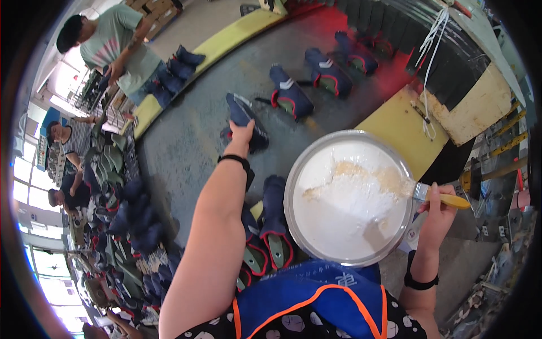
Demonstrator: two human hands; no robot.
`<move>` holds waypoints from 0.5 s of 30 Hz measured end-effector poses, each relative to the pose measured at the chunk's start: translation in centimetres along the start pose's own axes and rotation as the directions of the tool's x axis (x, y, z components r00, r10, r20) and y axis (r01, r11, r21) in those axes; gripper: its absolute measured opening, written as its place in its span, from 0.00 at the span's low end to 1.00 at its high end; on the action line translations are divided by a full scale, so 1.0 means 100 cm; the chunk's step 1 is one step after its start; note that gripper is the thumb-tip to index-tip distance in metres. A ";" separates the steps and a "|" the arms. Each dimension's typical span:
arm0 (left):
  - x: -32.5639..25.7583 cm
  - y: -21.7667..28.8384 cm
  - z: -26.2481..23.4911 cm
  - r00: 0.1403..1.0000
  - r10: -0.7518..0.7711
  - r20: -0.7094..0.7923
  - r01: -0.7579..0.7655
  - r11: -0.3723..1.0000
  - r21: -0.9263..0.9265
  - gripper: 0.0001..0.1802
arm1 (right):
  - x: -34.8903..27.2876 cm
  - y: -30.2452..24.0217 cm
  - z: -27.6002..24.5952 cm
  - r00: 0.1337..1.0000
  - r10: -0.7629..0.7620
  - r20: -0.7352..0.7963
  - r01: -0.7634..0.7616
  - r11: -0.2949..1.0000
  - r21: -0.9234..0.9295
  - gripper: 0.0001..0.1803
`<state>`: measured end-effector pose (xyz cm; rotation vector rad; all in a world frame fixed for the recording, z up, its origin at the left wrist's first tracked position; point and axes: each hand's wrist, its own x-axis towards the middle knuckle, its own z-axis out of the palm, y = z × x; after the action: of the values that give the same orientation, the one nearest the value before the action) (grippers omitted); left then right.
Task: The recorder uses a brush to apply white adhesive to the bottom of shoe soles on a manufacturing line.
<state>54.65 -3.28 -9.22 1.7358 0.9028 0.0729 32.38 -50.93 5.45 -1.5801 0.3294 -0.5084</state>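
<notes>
My left hand (242, 135) is closed around a navy shoe upper (240, 111) over the dark work surface, its pale-edged underside partly showing. My right hand (439, 213) grips the yellow handle of a brush (455, 201). The brush's bristle end reaches over the right rim of a round metal basin (289, 226) and into thick white paste (333, 217). Cream-coloured clumps (353, 169) lie on top of the paste. Between my left arm and the basin sit navy shoe uppers with red-trimmed collars and green lasts (275, 209).
More navy shoes (292, 96) stand along the dark table (180, 141), toward a red-lit opening (389, 51). A yellow strip (226, 42) edges its far side. Yellow board (389, 124) lies behind the basin. A co-worker (116, 48) stands far left; piled shoes (135, 220) fill the left.
</notes>
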 end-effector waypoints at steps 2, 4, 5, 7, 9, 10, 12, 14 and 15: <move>-0.015 0.010 -0.004 0.997 0.008 0.081 -0.018 0.993 0.118 0.66 | -0.003 0.001 0.000 1.000 -0.017 -0.026 0.018 0.999 0.036 0.08; -0.046 0.028 -0.018 0.982 -0.030 0.186 -0.012 0.975 0.222 0.64 | -0.006 0.002 0.002 1.000 -0.011 0.026 0.011 1.000 -0.009 0.09; -0.071 0.035 -0.026 0.973 -0.034 0.227 -0.030 0.962 0.271 0.63 | -0.008 0.001 0.003 0.998 -0.035 0.043 0.035 0.999 -0.006 0.09; -0.131 0.044 -0.045 0.950 -0.053 0.309 -0.066 0.930 0.361 0.62 | -0.010 0.001 0.006 0.994 -0.062 0.087 0.062 0.998 -0.001 0.09; -0.203 0.027 -0.073 0.889 -0.038 0.457 -0.154 0.914 0.374 0.62 | -0.013 -0.001 0.006 0.992 -0.073 0.105 0.063 0.993 0.096 0.09; -0.239 0.013 -0.086 0.874 -0.020 0.486 -0.194 0.902 0.386 0.62 | -0.016 -0.001 0.006 0.989 -0.079 0.124 0.071 0.995 0.063 0.09; -0.302 -0.022 -0.104 0.855 0.130 0.503 -0.362 0.843 0.398 0.62 | -0.021 -0.002 0.005 0.985 -0.089 0.146 0.067 0.987 0.148 0.09; -0.343 -0.055 -0.107 0.840 0.271 0.470 -0.462 0.811 0.358 0.63 | -0.026 -0.003 0.002 0.980 -0.088 0.177 0.063 0.988 0.143 0.09; -0.356 -0.068 -0.106 0.853 0.253 0.456 -0.424 0.846 0.324 0.64 | -0.028 -0.003 0.000 0.978 -0.077 0.195 0.041 0.982 0.184 0.09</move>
<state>20.95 -15.54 2.57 2.1958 0.2987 -0.2484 29.91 -49.52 5.44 -1.4545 0.0800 -0.4081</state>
